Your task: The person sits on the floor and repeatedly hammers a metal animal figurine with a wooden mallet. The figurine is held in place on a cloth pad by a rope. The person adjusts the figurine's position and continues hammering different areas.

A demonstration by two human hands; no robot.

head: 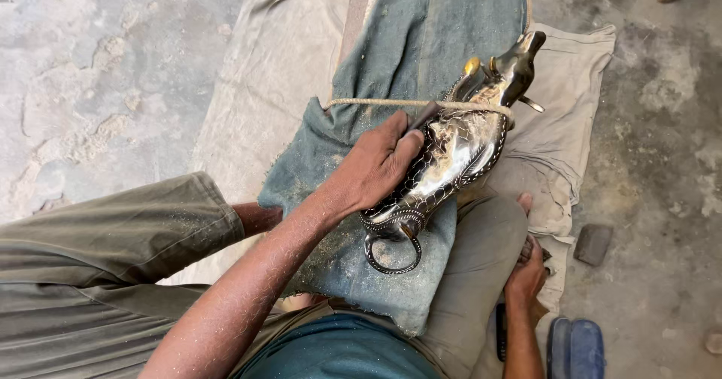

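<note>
Left hand (376, 170) atop metal animal figurine (455, 153)

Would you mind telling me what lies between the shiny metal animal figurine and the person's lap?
In the head view, a dusty blue-grey cloth lies under the shiny metal animal figurine, padding it from the lap. The left hand presses on the figurine.
</note>
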